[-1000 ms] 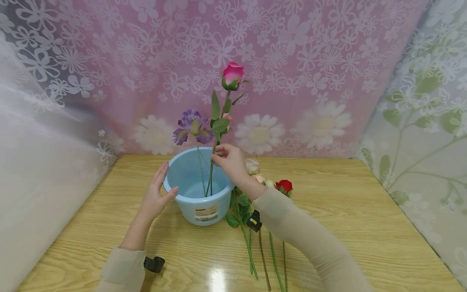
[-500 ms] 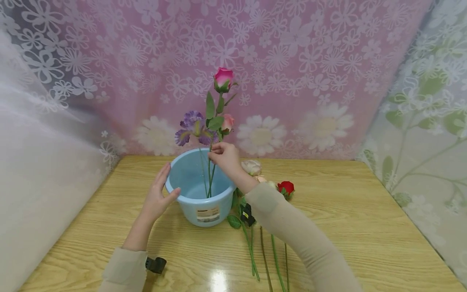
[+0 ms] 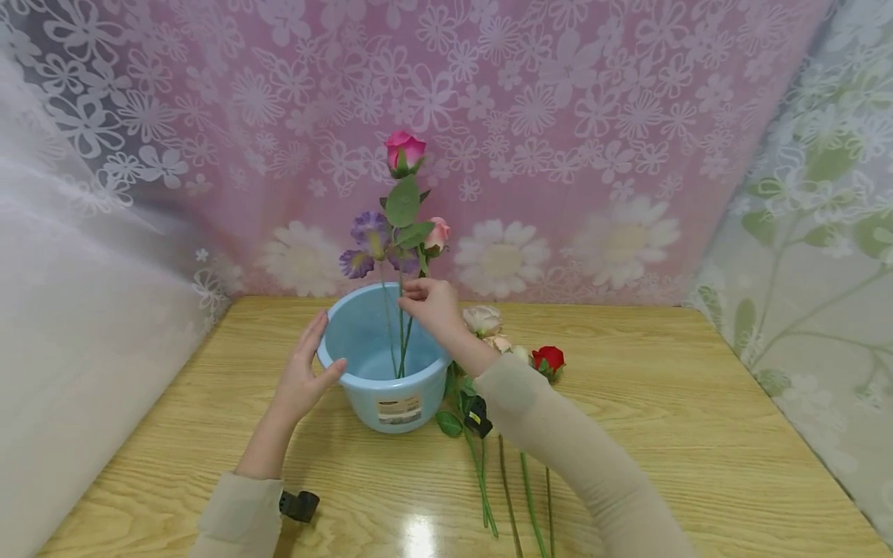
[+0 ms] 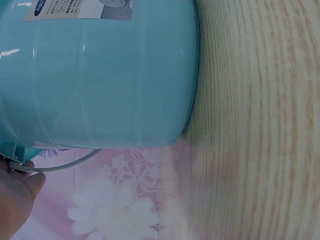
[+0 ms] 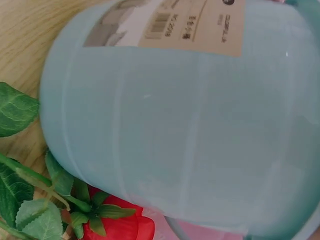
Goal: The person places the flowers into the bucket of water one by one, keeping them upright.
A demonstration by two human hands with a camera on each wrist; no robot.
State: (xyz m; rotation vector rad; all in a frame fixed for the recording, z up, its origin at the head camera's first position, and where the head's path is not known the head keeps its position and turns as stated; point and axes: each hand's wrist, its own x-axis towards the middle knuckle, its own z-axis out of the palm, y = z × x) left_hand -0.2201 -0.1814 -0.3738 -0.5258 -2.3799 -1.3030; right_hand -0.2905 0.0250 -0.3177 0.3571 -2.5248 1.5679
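Note:
A light blue plastic bucket (image 3: pixel 359 399) with a paper label stands upright on the table. My left hand (image 3: pixel 301 380) rests against its left rim, fingers and thumb extended; in the left wrist view it lies beside the handle (image 4: pixel 62 166). My right hand (image 3: pixel 438 311) pinches the green stem of a bright pink rose (image 3: pixel 405 153) over the bucket. The rose stands nearly upright, its stem reaching down inside. A purple iris (image 3: pixel 371 235) and a pale pink rose (image 3: pixel 438 235) also have their stems in the bucket. My right hand partly hides the pale rose's stem.
Right of the bucket lie several flowers, among them a red rose (image 3: pixel 549 359) and a cream one (image 3: pixel 483 319). Their stems point toward the front edge, partly under my right sleeve (image 3: pixel 558 418). A floral curtain (image 3: pixel 593 155) hangs behind the wooden table (image 3: pixel 670 434).
The bright pink rose has shifted left and turned, its bloom slightly lower. My right hand has moved slightly left with it, uncovering the pale pink rose. My left hand stays at the rim.

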